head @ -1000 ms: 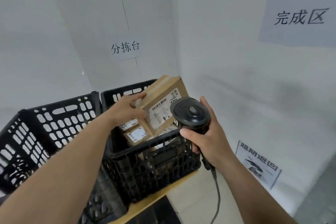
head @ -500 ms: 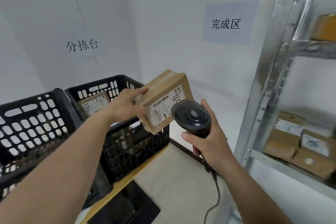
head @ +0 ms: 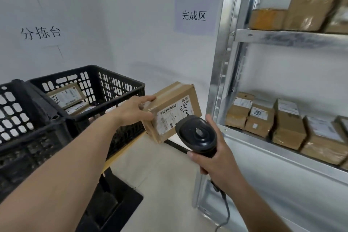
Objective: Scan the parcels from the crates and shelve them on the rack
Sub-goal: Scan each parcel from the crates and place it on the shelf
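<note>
My left hand point(head: 134, 110) grips a brown cardboard parcel point(head: 170, 108) by its left end, its white label facing me, held in the air between the crates and the rack. My right hand point(head: 216, 158) grips a black barcode scanner point(head: 197, 135) just below and right of the parcel, its head close to the label. A black crate point(head: 116, 88) on the left holds several labelled parcels point(head: 65, 96). The metal rack point(head: 282, 37) stands on the right with several parcels on its shelves.
A second black crate point(head: 20, 111) sits at the far left, both crates on a wooden table edge point(head: 122, 149). Paper signs point(head: 194, 15) hang on the white walls. The scanner's cable point(head: 225, 213) trails down beside the rack's upright point(head: 224, 66). Pale floor lies between.
The view has swung right from the crates to the rack. My left hand has carried the parcel out of the crate and rightward; the scanner has stayed close beside it.
</note>
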`<state>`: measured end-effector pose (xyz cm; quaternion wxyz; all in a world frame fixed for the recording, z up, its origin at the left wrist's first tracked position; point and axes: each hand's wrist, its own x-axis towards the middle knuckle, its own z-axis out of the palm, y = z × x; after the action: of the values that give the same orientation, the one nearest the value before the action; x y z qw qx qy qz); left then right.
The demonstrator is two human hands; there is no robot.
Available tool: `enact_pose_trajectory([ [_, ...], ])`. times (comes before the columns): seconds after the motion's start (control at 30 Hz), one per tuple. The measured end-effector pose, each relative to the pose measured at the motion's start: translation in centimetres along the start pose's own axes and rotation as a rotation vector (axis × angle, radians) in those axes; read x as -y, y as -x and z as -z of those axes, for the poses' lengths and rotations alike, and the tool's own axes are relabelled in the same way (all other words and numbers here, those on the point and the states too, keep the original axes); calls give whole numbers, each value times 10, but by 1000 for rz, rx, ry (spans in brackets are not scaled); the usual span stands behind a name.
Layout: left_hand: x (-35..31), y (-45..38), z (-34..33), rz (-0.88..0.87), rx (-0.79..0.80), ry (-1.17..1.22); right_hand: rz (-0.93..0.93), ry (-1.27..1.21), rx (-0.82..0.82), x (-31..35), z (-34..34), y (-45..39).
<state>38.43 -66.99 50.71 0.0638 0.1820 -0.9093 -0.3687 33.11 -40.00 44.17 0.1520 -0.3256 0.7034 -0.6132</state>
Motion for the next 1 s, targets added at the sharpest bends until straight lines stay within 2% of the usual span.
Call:
enact_pose_trajectory([
  [0.5,-55,-5,-55,-3,32,33,12,-4,-23,-3,68,35],
  [1.0,-72,-8,-64,-6,58,40,29,23,-90,-1,82,42],
])
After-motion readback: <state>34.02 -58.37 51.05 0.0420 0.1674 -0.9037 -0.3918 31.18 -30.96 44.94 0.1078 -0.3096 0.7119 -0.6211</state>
